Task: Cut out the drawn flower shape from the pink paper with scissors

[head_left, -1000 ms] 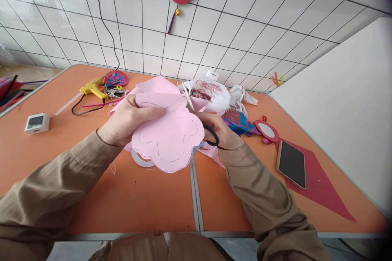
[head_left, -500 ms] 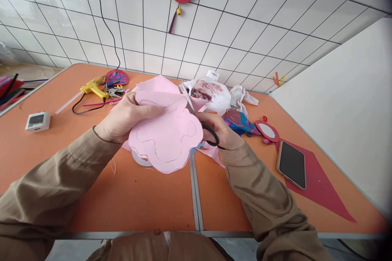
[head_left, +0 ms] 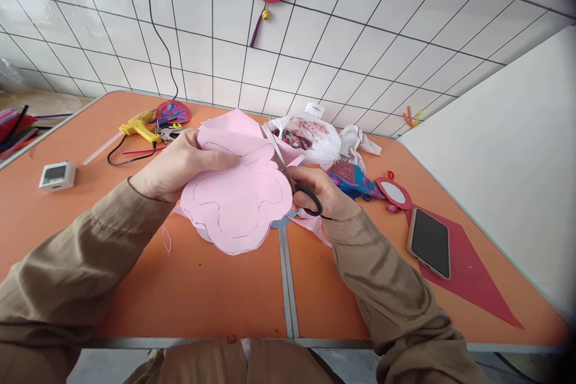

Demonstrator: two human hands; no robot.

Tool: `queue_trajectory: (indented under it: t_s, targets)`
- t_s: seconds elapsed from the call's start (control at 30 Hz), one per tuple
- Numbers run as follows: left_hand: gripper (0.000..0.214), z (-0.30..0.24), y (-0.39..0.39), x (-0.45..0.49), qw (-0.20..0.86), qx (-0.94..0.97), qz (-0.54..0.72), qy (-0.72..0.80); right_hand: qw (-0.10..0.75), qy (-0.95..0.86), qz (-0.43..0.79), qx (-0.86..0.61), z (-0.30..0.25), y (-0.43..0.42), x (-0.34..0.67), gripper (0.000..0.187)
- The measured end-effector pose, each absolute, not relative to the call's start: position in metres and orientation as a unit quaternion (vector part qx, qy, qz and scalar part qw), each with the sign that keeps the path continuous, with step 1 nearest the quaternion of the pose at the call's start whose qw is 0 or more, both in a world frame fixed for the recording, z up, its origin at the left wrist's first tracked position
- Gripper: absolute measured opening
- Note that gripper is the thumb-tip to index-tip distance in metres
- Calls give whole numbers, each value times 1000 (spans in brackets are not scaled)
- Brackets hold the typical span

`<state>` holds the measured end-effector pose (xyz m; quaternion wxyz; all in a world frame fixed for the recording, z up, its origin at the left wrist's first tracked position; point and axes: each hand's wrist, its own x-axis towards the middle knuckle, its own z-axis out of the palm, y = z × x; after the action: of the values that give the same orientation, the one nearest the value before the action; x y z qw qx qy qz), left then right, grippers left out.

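Observation:
Between thumb and fingers, my left hand [head_left: 182, 162] pinches a sheet of pink paper [head_left: 238, 198] at its left side. Wavy, petal-like outlines are drawn on the paper, and its lower edge is cut along one of them. My right hand [head_left: 321, 189] grips black-handled scissors [head_left: 310, 198] at the paper's right edge. Their blades point up and away from me, beside the uncut upper part. Underneath, pink offcuts [head_left: 315, 228] and a grey-blue piece [head_left: 282, 222] lie on the orange table [head_left: 216, 300]. The fingers behind the sheet are hidden.
A yellow glue gun [head_left: 140, 126], keys [head_left: 168, 132] and a small white device [head_left: 57, 176] lie to the left. Behind the paper sits a plastic bag [head_left: 319, 141]. At right are blue fabric [head_left: 353, 180], a red-framed oval [head_left: 394, 193] and a phone [head_left: 429, 243] on red sheet [head_left: 477, 276].
My left hand and the pink paper have shifted slightly left, the paper turning a little. More of the scissor blades shows beside the edge. My right hand has hardly moved.

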<state>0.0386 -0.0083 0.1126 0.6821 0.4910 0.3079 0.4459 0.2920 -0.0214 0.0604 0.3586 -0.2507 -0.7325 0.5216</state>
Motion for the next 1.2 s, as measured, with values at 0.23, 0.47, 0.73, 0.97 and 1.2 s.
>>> queue_trajectory:
  t_s: [0.23, 0.47, 0.73, 0.97, 1.2]
  targets:
    - [7, 110, 2, 29, 687, 521, 403, 306, 341, -717, 555, -247, 54, -20, 295, 48]
    - [7, 110, 1, 29, 691, 521, 401, 301, 344, -712, 561, -244, 56, -22, 293, 47]
    - [9, 117, 0, 29, 691, 501, 393, 341, 319, -698, 587, -258, 58, -22, 295, 51]
    - [8, 115, 2, 23, 678, 538, 372, 335, 303, -691, 596, -274, 58, -25, 296, 54]
    - [6, 123, 4, 19, 663, 549, 336, 382, 290, -682, 603, -296, 59, -29, 296, 53]
